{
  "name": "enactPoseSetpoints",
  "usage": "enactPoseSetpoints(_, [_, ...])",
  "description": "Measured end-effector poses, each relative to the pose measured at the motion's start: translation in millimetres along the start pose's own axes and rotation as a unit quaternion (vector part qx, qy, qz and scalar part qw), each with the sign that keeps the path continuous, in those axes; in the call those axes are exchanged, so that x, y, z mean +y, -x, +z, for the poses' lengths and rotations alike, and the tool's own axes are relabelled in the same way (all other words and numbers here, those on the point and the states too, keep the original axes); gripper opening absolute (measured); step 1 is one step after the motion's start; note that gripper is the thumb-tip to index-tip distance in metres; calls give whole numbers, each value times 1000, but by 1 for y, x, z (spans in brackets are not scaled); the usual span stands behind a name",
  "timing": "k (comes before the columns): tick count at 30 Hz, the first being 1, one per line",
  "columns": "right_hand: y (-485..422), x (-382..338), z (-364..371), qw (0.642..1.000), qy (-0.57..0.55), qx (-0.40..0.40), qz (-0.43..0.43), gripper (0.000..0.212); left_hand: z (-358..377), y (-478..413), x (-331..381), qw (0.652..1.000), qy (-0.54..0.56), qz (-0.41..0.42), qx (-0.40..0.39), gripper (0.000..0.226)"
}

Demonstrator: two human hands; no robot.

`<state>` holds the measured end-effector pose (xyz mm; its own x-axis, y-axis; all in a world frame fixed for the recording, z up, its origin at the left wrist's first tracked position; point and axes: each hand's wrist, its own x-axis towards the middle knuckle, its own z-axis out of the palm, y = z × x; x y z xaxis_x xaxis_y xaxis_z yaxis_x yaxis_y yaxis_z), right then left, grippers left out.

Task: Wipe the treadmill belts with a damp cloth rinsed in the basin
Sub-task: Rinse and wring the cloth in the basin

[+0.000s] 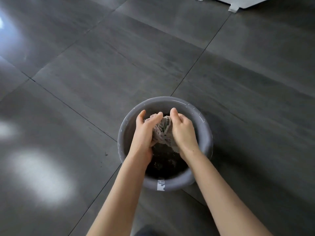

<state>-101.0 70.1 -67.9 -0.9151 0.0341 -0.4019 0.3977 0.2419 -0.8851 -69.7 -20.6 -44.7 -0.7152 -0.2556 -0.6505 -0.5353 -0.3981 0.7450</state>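
A round grey plastic basin point(207, 133) stands on the dark tiled floor, holding dark water. Over its middle both hands hold a bunched, wet grey-brown cloth point(162, 132). My left hand point(144, 130) grips the cloth's left side, thumb lying across the top. My right hand point(183, 132) grips its right side, fingers curled down into the folds. A lower end of the cloth hangs toward the water. No treadmill belt is in view.
Large dark grey glossy floor tiles point(102, 74) surround the basin, with bright light patches at the left. A white, flat-edged object point(238, 4) lies on the floor at the top right. A white label marks the basin's near wall.
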Motion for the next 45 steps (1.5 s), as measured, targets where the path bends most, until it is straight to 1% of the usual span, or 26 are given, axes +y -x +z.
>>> enactPoseSetpoints(2, [-1,1,-11,999,-20,-27,14,47,-3,-2,0,1000,5,8,4,64])
enactPoseSetpoints(4, [3,5,-21,993,-73,-70,60,37,-8,-3,-2,1000,5,3,-3,59])
enactPoseSetpoints(5, [7,7,-25,991,-80,-80,71,33,-10,-2,-1,1000,-9,-4,-3,57])
enactPoseSetpoints(7, [19,7,-32,996,-22,-66,54,27,-9,6,2,999,-46,-22,6,48])
enactPoseSetpoints(8, [27,5,-36,997,-12,-56,51,23,-8,13,4,998,-57,-27,7,42])
enactPoseSetpoints(9, [36,-2,-40,996,-32,-48,62,18,-7,21,8,998,-59,-31,8,38])
enactPoseSetpoints(11, [57,-24,-51,991,-101,-20,88,14,-4,42,25,998,-59,-35,11,41])
enactPoseSetpoints(13, [79,-47,-59,984,-143,12,106,21,1,68,52,995,-85,-39,-13,41])
enactPoseSetpoints(15, [103,-80,-66,975,-176,12,132,39,10,97,82,989,-129,-39,-66,26])
enactPoseSetpoints(16, [114,-101,-72,968,-198,9,153,45,17,113,98,985,-150,-29,-80,18])
enactPoseSetpoints(17, [124,-123,-80,961,-221,13,166,45,25,128,116,983,-167,-13,-79,12])
enactPoseSetpoints(18, [133,-146,-91,955,-240,21,173,38,34,142,136,981,-182,3,-71,12])
enactPoseSetpoints(20, [150,-198,-118,943,-269,38,191,26,56,171,179,976,-210,16,-62,30])
enactPoseSetpoints(21, [160,-225,-134,935,-287,40,204,25,71,188,202,972,-223,14,-67,40])
enactPoseSetpoints(23, [180,-282,-169,916,-321,30,237,28,106,221,246,964,-250,20,-89,50])
enactPoseSetpoints(24, [191,-308,-187,908,-335,29,250,28,125,241,268,956,-273,28,-102,49])
enactPoseSetpoints(26, [210,-356,-228,900,-348,38,259,26,167,276,310,938,-320,51,-125,41])
enactPoseSetpoints(27, [219,-375,-249,903,-344,43,255,24,187,293,328,929,-338,54,-139,38])
enactPoseSetpoints(31, [249,-441,-348,927,-307,77,203,8,281,348,387,896,-373,63,-233,41])
enactPoseSetpoints(32, [254,-455,-375,930,-302,92,187,8,308,360,398,885,-382,74,-256,39])
enactPoseSetpoints(34, [260,-480,-430,936,-287,126,160,14,364,381,413,870,-378,88,-305,34])
enactPoseSetpoints(36, [260,-500,-485,939,-265,171,140,8,425,398,422,861,-361,84,-349,31])
enactPoseSetpoints(38, [256,-514,-541,927,-258,235,134,13,486,414,425,853,-339,73,-390,23])
enactPoseSetpoints(40, [249,-523,-599,905,-278,295,127,13,547,429,426,846,-318,57,-424,22])
enactPoseSetpoints(42, [240,-527,-656,882,-314,329,127,12,606,443,428,839,-299,55,-450,19])
enactPoseSetpoints(45, [222,-527,-737,851,-371,350,129,22,685,445,428,842,-291,33,-454,17])
